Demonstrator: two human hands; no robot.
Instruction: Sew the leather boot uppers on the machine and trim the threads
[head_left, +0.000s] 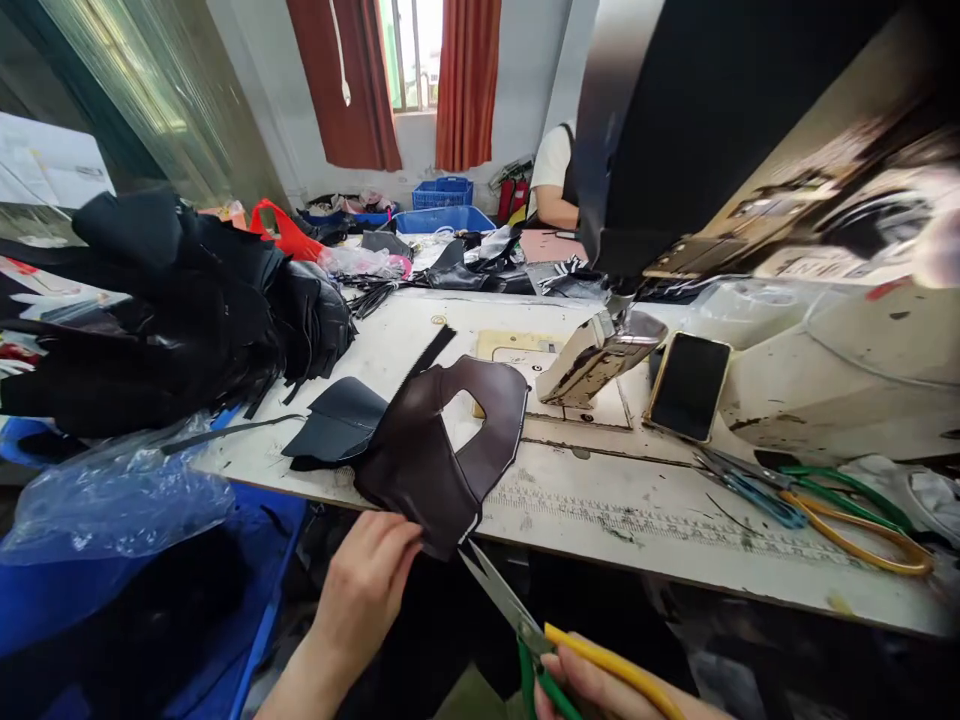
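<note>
A dark brown leather piece [431, 450] with a cut-out opening lies over the front edge of the white sewing table. My left hand [365, 570] pinches its lower edge between thumb and fingers. In my right hand [592, 685] is a pair of scissors [517, 610], one handle yellow and the other green. Their blades are parted, with the tips at the leather's lower right corner; whether they touch it I cannot tell. A black leather piece [341, 420] and a black zipper strip [427, 360] lie beside the brown one.
A sewing machine's post [592, 360] rises behind the leather. To the right lie a phone [688, 387], blue-handled snips [765, 495] and more scissors [862, 530]. Black leather pieces [180, 310] are heaped at left, above a blue bin [262, 620]. Another person's arm [553, 190] shows at the back.
</note>
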